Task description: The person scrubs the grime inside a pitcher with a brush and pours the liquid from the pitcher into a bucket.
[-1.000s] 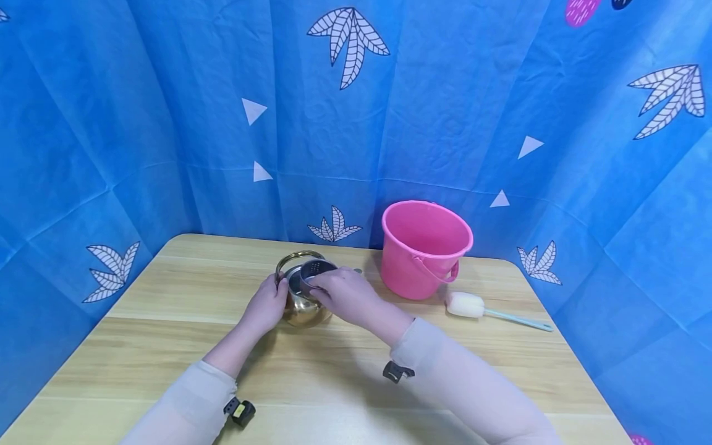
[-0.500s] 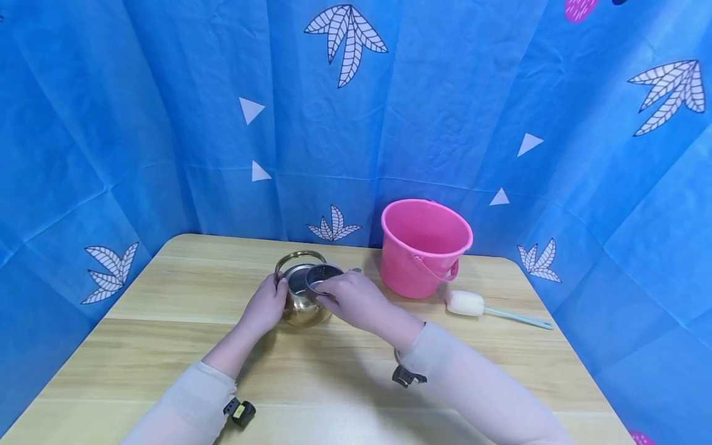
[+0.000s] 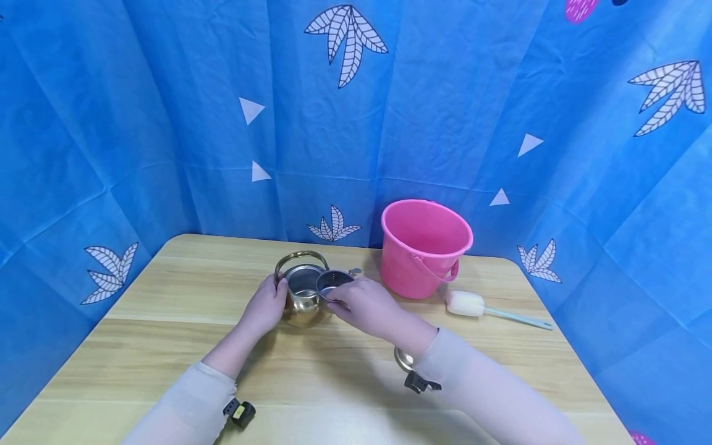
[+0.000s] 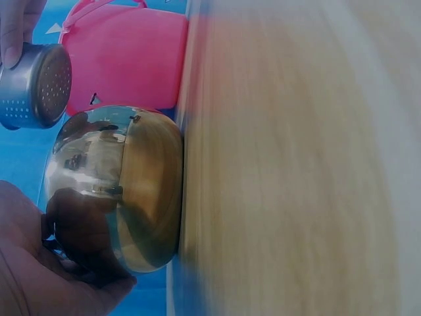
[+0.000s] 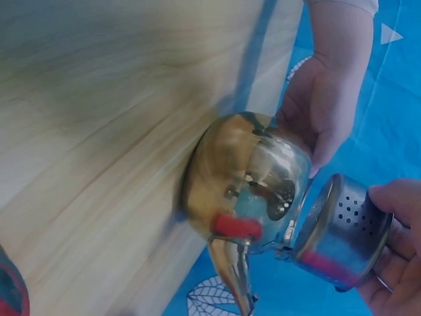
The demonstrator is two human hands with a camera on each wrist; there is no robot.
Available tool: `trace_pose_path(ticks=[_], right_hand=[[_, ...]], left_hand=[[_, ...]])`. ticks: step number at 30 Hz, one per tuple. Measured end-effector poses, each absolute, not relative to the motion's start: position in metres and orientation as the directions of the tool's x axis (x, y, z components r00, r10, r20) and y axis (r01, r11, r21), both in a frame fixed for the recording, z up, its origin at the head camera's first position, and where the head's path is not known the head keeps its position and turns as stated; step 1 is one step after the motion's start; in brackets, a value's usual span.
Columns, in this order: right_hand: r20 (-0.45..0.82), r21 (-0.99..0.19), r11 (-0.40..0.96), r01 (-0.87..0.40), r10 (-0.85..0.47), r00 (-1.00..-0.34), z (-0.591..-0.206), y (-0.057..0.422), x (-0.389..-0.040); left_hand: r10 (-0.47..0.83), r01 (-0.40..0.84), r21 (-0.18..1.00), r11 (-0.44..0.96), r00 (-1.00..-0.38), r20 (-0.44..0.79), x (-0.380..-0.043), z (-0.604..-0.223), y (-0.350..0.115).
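A shiny brass-coloured teapot (image 3: 303,314) stands on the table, its top uncovered and its arched handle (image 3: 300,254) raised. My left hand (image 3: 269,304) grips it on the left side by the foot of the handle; the left wrist view has fingers and thumb against the round body (image 4: 141,197). Pinched by the rim in my right hand (image 3: 371,307) is a metal tea strainer (image 3: 332,280) with small holes. It hangs just right of the teapot's mouth, overlapping the spout side in the head view. The right wrist view shows the strainer (image 5: 342,227) tilted beside the opening, above the spout (image 5: 230,270).
A round metal lid (image 3: 403,358) lies on the wooden table (image 3: 183,290), partly hidden under my right sleeve. At the back right stands a pink bucket (image 3: 408,275). In front of it lies a white sponge brush (image 3: 466,304) with a pale green handle. Blue curtains surround the table.
My right hand has carried the strainer rightward from over the teapot's mouth to beside it. The lid has come into sight by the right sleeve. My left hand and the teapot hold still.
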State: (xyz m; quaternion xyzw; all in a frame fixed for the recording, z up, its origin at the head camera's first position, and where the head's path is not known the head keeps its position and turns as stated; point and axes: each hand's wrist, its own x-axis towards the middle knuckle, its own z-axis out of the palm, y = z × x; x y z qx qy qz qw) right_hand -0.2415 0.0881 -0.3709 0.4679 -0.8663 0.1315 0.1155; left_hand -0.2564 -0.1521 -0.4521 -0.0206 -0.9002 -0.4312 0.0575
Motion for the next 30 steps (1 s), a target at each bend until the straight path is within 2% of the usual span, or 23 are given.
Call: trace_pose_path(ticks=[14,24,30], right_hand=[[0.356,-0.083,0.51,-0.856,-0.787,-0.504,-0.38,0.102,-0.236],[0.314,-0.104,0.528,-0.843,-0.786,-0.532,-0.382,0.109,-0.233],[0.318,-0.107,0.522,-0.846,-0.788,-0.527,-0.387,0.115,-0.232]], left_hand=[[-0.013,0.08,0.779,0.622,-0.994,0.113,-0.256,-0.451,-0.152],[-0.013,0.077,0.782,0.618,-0.994,0.108,-0.256,-0.452,-0.152],[-0.014,0.082,0.779,0.622,-0.993,0.116,-0.257,-0.452,-0.153]])
